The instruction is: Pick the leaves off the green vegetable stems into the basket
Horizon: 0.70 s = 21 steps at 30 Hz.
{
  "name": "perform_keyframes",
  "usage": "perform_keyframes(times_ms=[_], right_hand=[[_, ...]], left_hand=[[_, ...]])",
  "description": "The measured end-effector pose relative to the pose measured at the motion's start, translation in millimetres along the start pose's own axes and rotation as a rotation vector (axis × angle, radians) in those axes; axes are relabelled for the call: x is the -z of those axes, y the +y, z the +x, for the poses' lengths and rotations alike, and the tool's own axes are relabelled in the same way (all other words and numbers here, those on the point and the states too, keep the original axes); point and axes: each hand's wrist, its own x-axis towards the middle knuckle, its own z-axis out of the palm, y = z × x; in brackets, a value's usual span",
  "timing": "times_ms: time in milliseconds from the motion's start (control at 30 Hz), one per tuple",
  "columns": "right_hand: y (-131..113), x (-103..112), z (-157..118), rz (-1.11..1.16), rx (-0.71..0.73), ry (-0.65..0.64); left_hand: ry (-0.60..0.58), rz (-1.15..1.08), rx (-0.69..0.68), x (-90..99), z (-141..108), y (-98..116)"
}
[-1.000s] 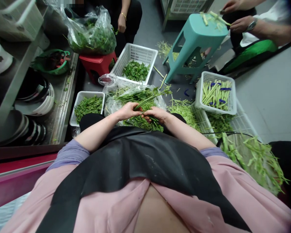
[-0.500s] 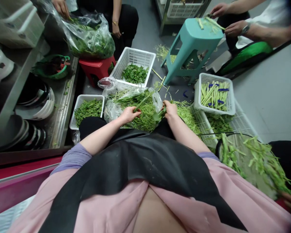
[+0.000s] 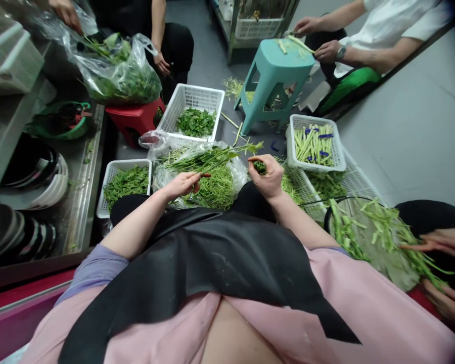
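Head: stems (image 3: 215, 192); turquoise stool (image 3: 267, 54) on grey floor (image 3: 208, 65).

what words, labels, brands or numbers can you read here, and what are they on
No text can be read.
Watch on another person's wrist: dial too small to read.
Blue bands on the stalks: too small to tell if printed.
Black apron: pale specks, no letters.

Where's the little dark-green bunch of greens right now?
In the head view, the dark-green bunch of greens is in the person's right hand, just right of the clear plastic bag of stems.
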Motion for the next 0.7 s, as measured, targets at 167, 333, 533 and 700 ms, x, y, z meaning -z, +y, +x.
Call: perform_keyframes(times_ms=[167, 333, 533, 700], right_hand=[[-11, 11, 2, -0.136, 0.155, -0.109], [-6, 3, 17, -0.309, 0.297, -0.350], [6, 2, 19, -0.311, 0.365, -0.500], [5, 2, 13, -0.166, 0.184, -0.476]], left_hand=[[0.029, 0.250, -0.060, -2.2, -5, 7], [0.025, 0.376, -0.093, -7.3, -4, 9], [0.148, 0.385, -0.034, -1.9, -2, 7], [0.075, 0.189, 0.089, 14.9, -9, -1]])
